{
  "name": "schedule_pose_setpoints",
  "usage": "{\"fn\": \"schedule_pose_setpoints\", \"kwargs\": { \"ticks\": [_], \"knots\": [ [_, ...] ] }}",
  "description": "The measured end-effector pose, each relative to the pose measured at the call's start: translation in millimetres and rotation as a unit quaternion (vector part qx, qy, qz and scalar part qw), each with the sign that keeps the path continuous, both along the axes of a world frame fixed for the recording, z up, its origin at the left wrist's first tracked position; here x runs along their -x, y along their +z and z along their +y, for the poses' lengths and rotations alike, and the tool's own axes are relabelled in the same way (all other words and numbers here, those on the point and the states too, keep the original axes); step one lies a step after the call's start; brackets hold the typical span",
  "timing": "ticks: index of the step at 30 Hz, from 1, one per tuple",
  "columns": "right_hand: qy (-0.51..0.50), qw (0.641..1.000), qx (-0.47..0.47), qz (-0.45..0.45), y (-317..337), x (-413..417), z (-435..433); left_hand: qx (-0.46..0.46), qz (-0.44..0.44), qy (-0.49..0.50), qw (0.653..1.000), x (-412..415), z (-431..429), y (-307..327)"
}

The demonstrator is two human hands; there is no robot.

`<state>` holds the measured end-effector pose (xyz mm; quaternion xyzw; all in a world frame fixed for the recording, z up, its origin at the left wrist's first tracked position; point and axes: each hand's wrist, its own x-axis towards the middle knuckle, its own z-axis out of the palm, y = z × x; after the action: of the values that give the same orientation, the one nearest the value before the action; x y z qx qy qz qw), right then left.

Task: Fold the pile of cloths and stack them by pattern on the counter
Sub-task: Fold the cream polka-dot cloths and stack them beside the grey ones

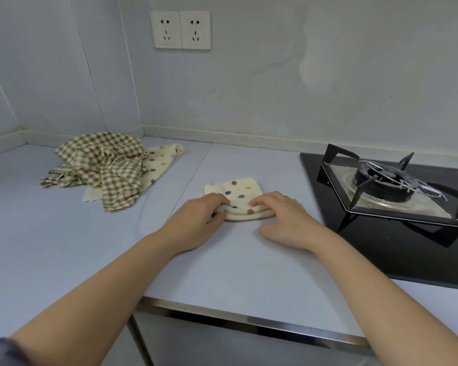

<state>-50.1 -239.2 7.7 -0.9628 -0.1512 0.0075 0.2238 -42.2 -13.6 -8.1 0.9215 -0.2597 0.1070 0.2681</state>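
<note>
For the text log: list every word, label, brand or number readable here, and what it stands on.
No text can be read in this view.
Wall sockets: any maker's mark is too small to read.
Dotted cloth, checked cloths, gas stove: no label or printed words show.

— What did the person wear?

— Very little of it showed. The left hand point(196, 217) and the right hand point(283, 220) were bare. The left forearm point(103, 289) and the right forearm point(381, 299) were uncovered too, all the way back from the grip.

— Was there any sleeve?

— Only one. Far behind the grip, near the elbow of the left arm, there was a dark sleeve point(0, 351) of grey-blue colour, with a soft, rounded hem. On the right arm I could not tell where the clothing started.
</note>
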Motion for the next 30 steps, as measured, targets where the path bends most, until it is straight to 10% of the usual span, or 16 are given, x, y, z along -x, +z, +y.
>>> {"fn": "schedule_pose_setpoints", "kwargs": {
  "ticks": [8, 17, 24, 30],
  "knots": [
    [-0.041, 0.984, -0.146, -0.097, -8.4, -4.8, 9.8, 0.140, 0.093, 0.013, 0.986, 4.3, 3.5, 8.1],
    [-0.061, 0.929, -0.335, -0.147, 4.5, 1.9, 13.6, 0.070, -0.108, -0.034, 0.991, 9.2, -4.8, 13.8],
    [-0.020, 0.878, -0.469, -0.090, 11.6, 6.5, 14.7, 0.298, 0.003, -0.018, 0.954, 13.1, -7.9, 37.1],
    [-0.051, 0.867, -0.479, -0.127, 12.6, 10.0, 16.8, 0.301, 0.095, -0.030, 0.948, 11.5, -9.1, 52.9]
  ]
}}
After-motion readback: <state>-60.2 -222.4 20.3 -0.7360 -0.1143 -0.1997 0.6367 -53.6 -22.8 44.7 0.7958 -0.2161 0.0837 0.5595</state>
